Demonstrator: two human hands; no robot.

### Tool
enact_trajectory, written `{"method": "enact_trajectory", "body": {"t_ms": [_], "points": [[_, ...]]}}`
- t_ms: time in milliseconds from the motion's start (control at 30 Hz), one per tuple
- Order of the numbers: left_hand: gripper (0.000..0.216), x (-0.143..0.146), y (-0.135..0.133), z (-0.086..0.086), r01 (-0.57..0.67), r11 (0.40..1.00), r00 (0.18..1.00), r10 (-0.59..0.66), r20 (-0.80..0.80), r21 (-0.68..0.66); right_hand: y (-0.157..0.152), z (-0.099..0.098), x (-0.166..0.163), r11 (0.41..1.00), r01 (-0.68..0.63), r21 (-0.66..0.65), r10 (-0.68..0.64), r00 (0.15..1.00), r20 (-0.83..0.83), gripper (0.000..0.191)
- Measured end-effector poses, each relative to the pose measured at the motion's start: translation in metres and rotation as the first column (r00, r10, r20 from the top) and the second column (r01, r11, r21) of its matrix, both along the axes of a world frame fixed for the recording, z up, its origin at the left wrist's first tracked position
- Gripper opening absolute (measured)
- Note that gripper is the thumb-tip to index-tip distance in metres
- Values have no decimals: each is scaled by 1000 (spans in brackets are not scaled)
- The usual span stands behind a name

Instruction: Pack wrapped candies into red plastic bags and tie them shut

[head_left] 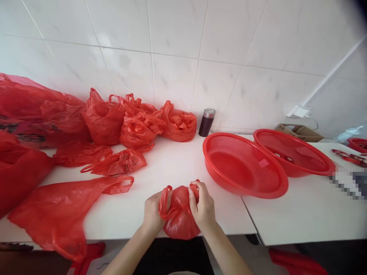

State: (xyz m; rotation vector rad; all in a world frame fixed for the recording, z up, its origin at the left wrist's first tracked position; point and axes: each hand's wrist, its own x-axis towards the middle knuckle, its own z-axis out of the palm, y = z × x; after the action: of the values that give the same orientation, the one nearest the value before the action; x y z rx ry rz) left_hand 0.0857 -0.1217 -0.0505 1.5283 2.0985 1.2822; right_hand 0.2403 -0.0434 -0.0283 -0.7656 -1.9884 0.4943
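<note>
Gripping with both hands: a bulging red bag (182,225) is held at the front edge of the white table (114,214), in front of the person's body. Whether its base bears on the tabletop cannot be told.

Left hand (153,210): curled at the bag's left side, a handle loop standing against its fingers. Right hand (204,206): fingers closed on gathered plastic at the bag's upper right, thumb pressed along its side. Contents not identifiable through the film; the bag pinches inward at mid-height, with a rounded lobe above and below.

Left of the hands: a flattened red bag (61,202), its lower corner hanging over the table edge. Behind it, a smaller crumpled bag (126,160) lies on its side. Against the tiled wall (174,72) stand three fuller bags, the rightmost bag (179,124) near a dark flask (206,125) with a silvery lid.

Right of the hands: a red colander (232,166), nothing held in it, beside a second colander (308,152) containing a few small dark items. Behind the latter, a cardboard box (308,133).
</note>
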Motion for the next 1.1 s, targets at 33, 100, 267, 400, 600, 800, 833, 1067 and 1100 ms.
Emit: {"method": "enact_trajectory", "body": {"t_ms": [33,100,267,400,600,800,833,1067,1100], "points": [[32,-7,2,2,-18,1000,1000,18,-18,-25,8,1,-2,999,-10,35,10,1000,4,19],[34,-21,6,7,-82,994,995,77,-62,-75,23,0,-6,996,14,82,-17,1000,26,17],[35,-44,15,7,-210,950,968,169,-183,-233,51,-20,-14,994,75,78,-89,978,188,22],[34,-44,23,0,-235,921,950,150,-272,-311,57,-40,-21,994,105,20,-107,945,310,24],[27,-46,23,2,-191,943,959,120,-258,-271,55,-41,-22,990,137,-40,-113,922,371,27],[31,-54,4,18,-174,975,981,184,59,-141,34,-13,-4,874,-73,-480,3,989,-145,23],[34,-51,1,22,-171,981,952,190,241,-96,27,-8,-3,819,-186,-542,34,960,-278,23],[24,-35,2,45,-328,933,179,-94,979,150,6,6,-3,447,-625,-640,112,749,-653,21],[26,-38,2,43,-356,922,172,-98,980,155,8,3,-1,464,-599,-653,68,759,-647,22]]}}
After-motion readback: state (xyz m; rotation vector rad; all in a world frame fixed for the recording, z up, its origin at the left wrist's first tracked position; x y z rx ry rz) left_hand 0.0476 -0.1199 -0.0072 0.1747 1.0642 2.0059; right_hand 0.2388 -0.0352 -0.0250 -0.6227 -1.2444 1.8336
